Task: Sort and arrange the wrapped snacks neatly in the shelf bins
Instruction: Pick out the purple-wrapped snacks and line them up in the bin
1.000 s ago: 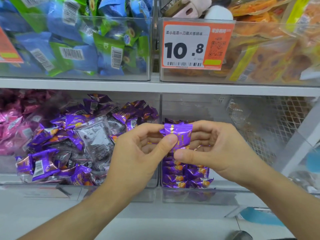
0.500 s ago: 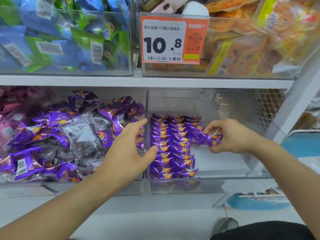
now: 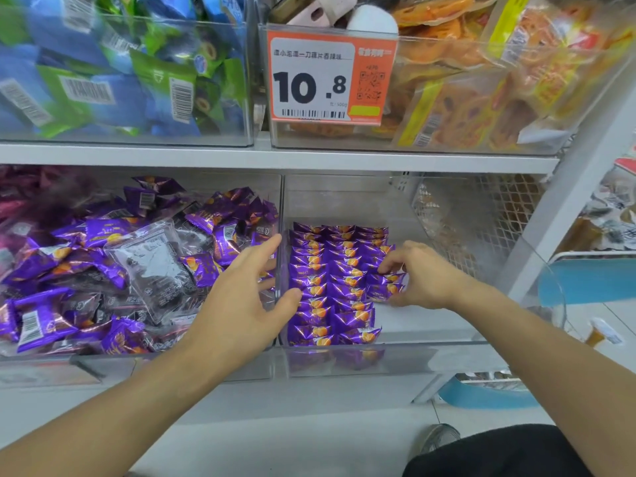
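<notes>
A: What's the right hand (image 3: 425,278) doing?

B: Fingers (image 3: 390,265) curled down on a purple snack pack (image 3: 385,287) at the right edge of the neat rows (image 3: 330,280) in the right clear bin (image 3: 447,359); looks like it's seating it to start a third column; pinched or just pressed, can't tell.

A: And the left hand (image 3: 247,301)?

B: Spread wide, holding nothing; it straddles the wall btwn the two bins, thumb (image 3: 292,299) touching the left row; prob. bracing the rows so they don't slide while the new pack goes in.

A: Where's the rest of the stock?

B: Loose purple packs (image 3: 86,256) heaped in the left bin (image 3: 137,366), w/ a clear-wrapped pack (image 3: 155,266) lying on top; I'd say that one needs sorting out.

A: Much left to do?

B: Plenty; the right bin's floor is bare on its right side.

A: Surroundings?

B: White shop shelf (image 3: 275,158); upper bins w/ blue-green packs (image 3: 120,74) and orange ones (image 3: 481,98); orange price tag (image 3: 330,77) reading 10.8; mesh panel (image 3: 481,222) behind; pale floor below.
</notes>
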